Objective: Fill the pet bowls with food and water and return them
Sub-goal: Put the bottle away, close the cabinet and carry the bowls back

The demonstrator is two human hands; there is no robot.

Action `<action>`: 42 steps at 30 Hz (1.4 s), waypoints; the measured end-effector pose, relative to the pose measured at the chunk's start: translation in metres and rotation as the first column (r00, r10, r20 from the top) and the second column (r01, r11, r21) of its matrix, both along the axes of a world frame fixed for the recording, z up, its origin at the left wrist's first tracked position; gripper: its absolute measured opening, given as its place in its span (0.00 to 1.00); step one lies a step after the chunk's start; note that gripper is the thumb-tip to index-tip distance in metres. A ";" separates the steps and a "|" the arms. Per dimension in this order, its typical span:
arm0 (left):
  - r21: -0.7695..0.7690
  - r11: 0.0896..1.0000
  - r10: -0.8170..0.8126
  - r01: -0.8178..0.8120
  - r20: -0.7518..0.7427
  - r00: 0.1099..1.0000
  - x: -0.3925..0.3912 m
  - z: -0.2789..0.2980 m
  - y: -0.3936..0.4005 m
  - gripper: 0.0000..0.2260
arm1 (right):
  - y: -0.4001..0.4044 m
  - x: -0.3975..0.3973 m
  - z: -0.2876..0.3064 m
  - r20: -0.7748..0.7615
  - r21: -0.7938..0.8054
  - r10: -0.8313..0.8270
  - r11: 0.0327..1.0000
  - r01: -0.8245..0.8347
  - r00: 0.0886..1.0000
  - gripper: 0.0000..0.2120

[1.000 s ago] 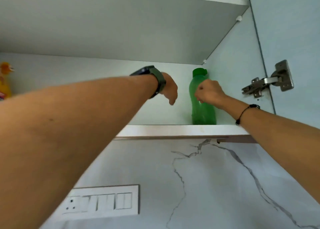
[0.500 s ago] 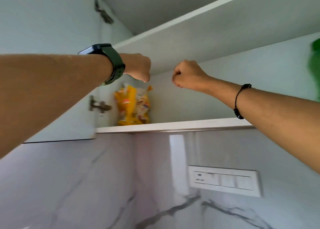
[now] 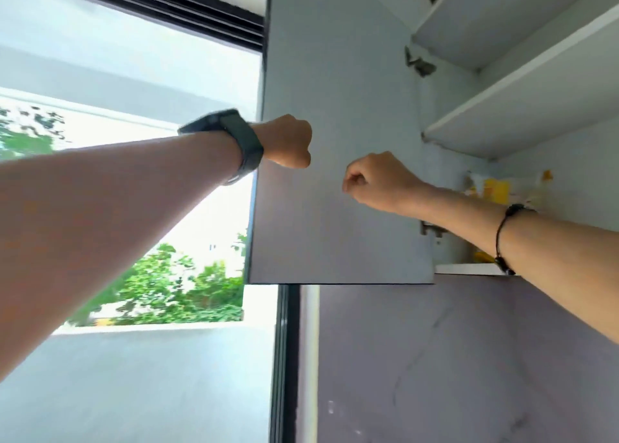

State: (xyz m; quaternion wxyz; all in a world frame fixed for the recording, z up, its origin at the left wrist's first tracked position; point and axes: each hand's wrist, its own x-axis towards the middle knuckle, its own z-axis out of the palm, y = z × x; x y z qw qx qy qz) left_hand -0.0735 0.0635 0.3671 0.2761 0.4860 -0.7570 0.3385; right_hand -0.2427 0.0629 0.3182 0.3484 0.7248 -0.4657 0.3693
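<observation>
Both my arms are raised toward an open wall cupboard. My left hand [image 3: 288, 141], with a dark watch on its wrist, is curled into a fist in front of the open grey cupboard door [image 3: 338, 188] near its left edge. My right hand [image 3: 378, 181], a black cord on its wrist, is also curled shut in front of the door's inner face. Neither hand holds anything. A yellow food packet [image 3: 495, 189] stands on the lowest cupboard shelf [image 3: 469, 269] behind my right forearm, partly hidden by it. No bowls are in view.
White cupboard shelves [image 3: 522, 84] rise at the upper right, with door hinges [image 3: 418, 64] on the cupboard side. A large window [image 3: 134, 208] with trees outside fills the left. A grey marbled wall [image 3: 452, 359] runs below the cupboard.
The view has swung left from the green bottle past the yellow packet to the open door and window. Both fists stayed raised and moved left with it.
</observation>
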 end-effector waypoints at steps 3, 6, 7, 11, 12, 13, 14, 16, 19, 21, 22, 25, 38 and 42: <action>-0.104 0.994 0.029 -0.033 -0.043 0.999 0.023 -0.012 -0.006 0.10 | -0.009 0.035 -0.023 -0.136 -0.017 0.154 0.987 -0.157 0.979 0.07; -0.183 0.983 -0.021 -0.006 -0.147 0.989 0.030 -0.020 -0.010 0.18 | -0.013 0.061 -0.048 -0.372 -0.049 0.230 0.963 -0.266 0.899 0.08; -0.190 0.981 -0.063 0.020 -0.225 0.972 0.028 -0.021 -0.011 0.21 | -0.014 0.068 -0.056 -0.479 -0.072 0.217 0.956 -0.285 0.850 0.08; -0.097 0.976 -0.211 0.196 -0.646 0.734 0.011 -0.026 -0.010 0.23 | -0.030 0.085 -0.088 -0.789 -0.120 0.078 0.953 -0.278 0.609 0.09; -0.095 0.973 -0.217 0.212 -0.691 0.689 0.008 -0.027 -0.011 0.22 | -0.034 0.086 -0.093 -0.816 -0.130 0.031 0.963 -0.235 0.577 0.10; -0.104 0.971 -0.224 0.217 -0.717 0.661 0.007 -0.027 -0.012 0.20 | -0.036 0.085 -0.098 -0.828 -0.147 -0.015 0.971 -0.190 0.561 0.12; -0.119 0.968 -0.235 0.219 -0.732 0.639 0.007 -0.028 -0.012 0.18 | -0.036 0.084 -0.101 -0.827 -0.177 -0.046 0.967 -0.182 0.560 0.12; -0.158 0.952 -0.287 0.261 -0.755 0.590 0.009 -0.028 -0.011 0.12 | -0.031 0.084 -0.102 -0.830 -0.217 -0.041 0.942 -0.255 0.557 0.08; -0.231 0.910 -0.386 0.345 -0.776 0.498 0.003 -0.030 -0.002 0.06 | -0.012 0.084 -0.096 -0.843 -0.231 0.006 0.899 -0.372 0.538 0.06; -0.295 0.866 -0.468 0.405 -0.763 0.446 -0.005 -0.033 0.008 0.09 | 0.003 0.075 -0.093 -0.856 -0.238 0.017 0.874 -0.423 0.517 0.07; -0.327 0.839 -0.513 0.435 -0.742 0.432 -0.011 -0.036 0.014 0.08 | 0.010 0.067 -0.093 -0.865 -0.243 0.005 0.871 -0.428 0.502 0.08; -0.395 0.730 -0.658 0.558 -0.628 0.415 -0.036 -0.043 0.032 0.15 | 0.032 0.029 -0.094 -0.868 -0.311 -0.069 0.847 -0.430 0.492 0.11; -0.343 0.297 -0.859 0.891 -0.503 0.093 -0.208 -0.043 0.110 0.41 | 0.149 -0.146 -0.094 -0.857 -0.435 -0.329 0.874 -0.218 0.396 0.08; -0.347 0.225 -0.834 0.910 -0.551 -0.004 -0.244 -0.043 0.119 0.39 | 0.168 -0.175 -0.097 -0.848 -0.437 -0.376 0.895 -0.092 0.373 0.09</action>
